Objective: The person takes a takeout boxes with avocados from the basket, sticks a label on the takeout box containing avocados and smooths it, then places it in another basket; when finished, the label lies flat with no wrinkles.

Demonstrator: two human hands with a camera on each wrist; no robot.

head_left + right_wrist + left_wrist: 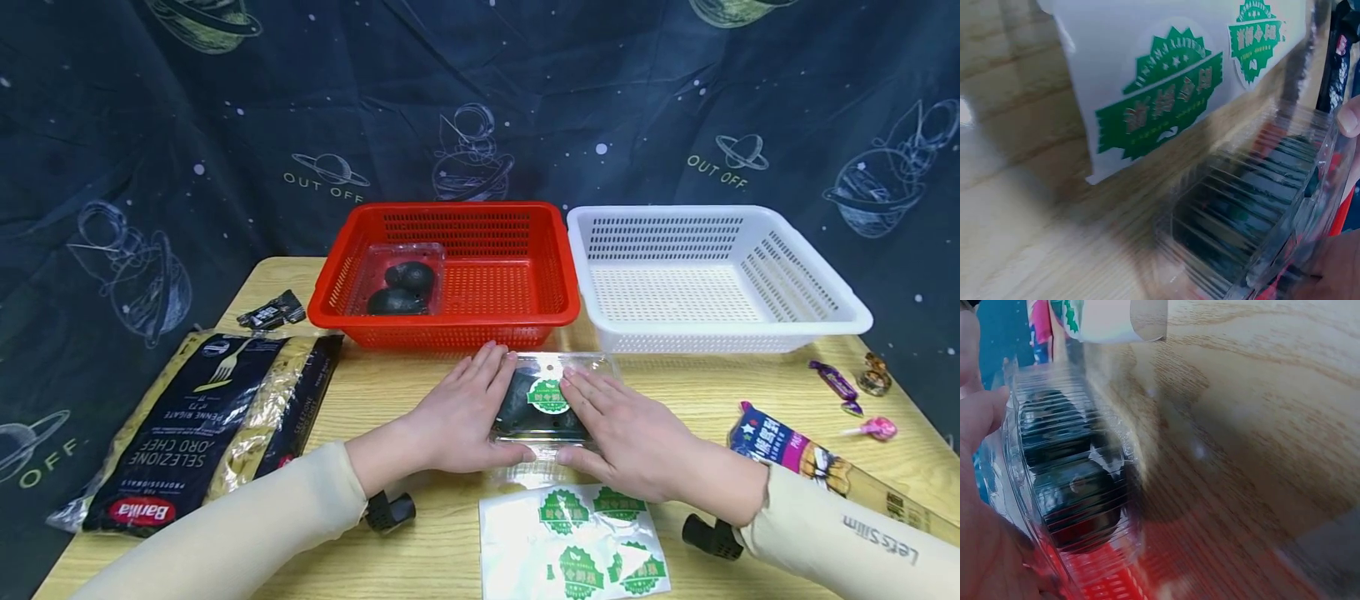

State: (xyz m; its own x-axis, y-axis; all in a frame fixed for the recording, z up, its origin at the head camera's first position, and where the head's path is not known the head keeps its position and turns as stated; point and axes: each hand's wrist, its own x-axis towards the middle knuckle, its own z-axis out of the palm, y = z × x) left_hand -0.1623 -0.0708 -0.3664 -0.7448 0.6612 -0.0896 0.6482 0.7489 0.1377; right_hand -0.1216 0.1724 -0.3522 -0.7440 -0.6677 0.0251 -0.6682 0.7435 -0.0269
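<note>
A clear plastic clamshell box with dark, rounded fruits that look like avocados lies on the table before the red basket. On its lid sits a round green and white sticker. My left hand rests along the lid's left side with fingers straight and thumb at the near edge. From the other side my right hand lays straight fingertips over the lid and the sticker's right edge. Its thumb is at the near edge too. The ribbed side of the box shows in the right wrist view.
Nearest me lies a white sheet of green stickers. A red basket holds another clear box of dark fruits; a white basket stands beside it. Left are a pasta bag and black packets; right, a snack bag and candies.
</note>
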